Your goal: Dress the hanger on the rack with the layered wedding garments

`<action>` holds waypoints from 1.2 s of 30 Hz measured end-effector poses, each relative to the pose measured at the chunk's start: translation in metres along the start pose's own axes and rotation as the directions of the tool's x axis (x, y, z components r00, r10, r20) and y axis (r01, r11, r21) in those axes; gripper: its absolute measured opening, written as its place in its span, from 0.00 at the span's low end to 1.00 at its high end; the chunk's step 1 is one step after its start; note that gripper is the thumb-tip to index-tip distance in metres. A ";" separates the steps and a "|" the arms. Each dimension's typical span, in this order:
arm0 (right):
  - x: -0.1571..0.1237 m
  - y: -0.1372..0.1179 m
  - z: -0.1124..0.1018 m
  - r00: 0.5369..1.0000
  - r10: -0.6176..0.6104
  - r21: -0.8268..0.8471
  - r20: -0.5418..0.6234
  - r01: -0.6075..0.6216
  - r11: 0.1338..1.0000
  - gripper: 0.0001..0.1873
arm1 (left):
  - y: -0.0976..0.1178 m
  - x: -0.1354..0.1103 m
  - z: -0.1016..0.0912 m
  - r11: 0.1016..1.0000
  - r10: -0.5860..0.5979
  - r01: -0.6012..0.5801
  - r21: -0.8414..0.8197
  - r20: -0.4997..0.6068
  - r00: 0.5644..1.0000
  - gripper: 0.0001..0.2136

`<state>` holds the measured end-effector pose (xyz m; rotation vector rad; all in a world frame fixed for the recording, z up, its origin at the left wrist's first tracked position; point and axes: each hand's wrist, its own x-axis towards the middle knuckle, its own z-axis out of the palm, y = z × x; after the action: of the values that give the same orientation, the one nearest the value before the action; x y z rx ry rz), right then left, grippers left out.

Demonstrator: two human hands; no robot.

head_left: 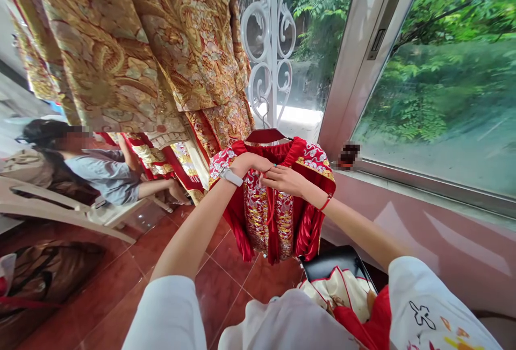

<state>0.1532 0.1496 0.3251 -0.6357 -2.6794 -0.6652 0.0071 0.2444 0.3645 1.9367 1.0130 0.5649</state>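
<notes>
A red jacket (262, 215) with silver and gold embroidery hangs in front of me on a hanger (266, 135). My left hand (256, 164), with a pale band on its wrist, reaches across the upper front of the jacket. Its fingers are closed at the neck opening. Close beside it, my right hand (287, 180) pinches at the same spot, a red string bracelet round its wrist. The fingertips of both hands meet, and the exact bit of cloth between them is partly hidden. Below them a thin red cord (271, 207) dangles down the jacket front.
Large gold embroidered garments (141, 54) hang at upper left. A white scrollwork stand (272, 43) is behind the jacket, beside a window (435, 108). Cream and red cloth (342, 288) lies by a black seat (336, 264). Another person (100, 170) sits at left on a pale chair (72, 215).
</notes>
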 end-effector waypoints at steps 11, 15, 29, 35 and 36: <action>0.002 -0.012 0.012 0.979 0.205 0.005 0.003 -0.205 0.979 0.16 | 0.006 -0.052 -0.007 0.810 -0.098 0.024 -0.586 -0.096 0.991 0.08; -0.007 -0.012 0.022 0.963 0.259 0.075 -0.067 -0.254 0.964 0.14 | 0.028 -0.100 -0.029 0.448 -0.052 -0.260 -0.855 -0.316 0.948 0.05; -0.055 0.034 0.019 0.837 0.544 0.113 -0.049 -0.537 0.836 0.17 | -0.042 -0.228 -0.056 0.660 -0.122 -0.532 -0.530 -0.775 0.620 0.04; -0.059 0.046 0.020 0.772 0.634 0.228 -0.043 -0.610 0.759 0.18 | -0.057 -0.251 -0.069 0.696 -0.096 -0.548 -0.464 -0.817 0.569 0.05; -0.060 0.044 0.023 0.755 0.655 0.283 -0.026 -0.623 0.729 0.18 | -0.066 -0.249 -0.063 0.709 -0.142 -0.489 -0.508 -0.782 0.607 0.04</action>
<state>0.2217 0.1754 0.2980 -1.3038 -2.1430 -0.1462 -0.2075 0.0895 0.3412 1.0532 0.8731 1.7742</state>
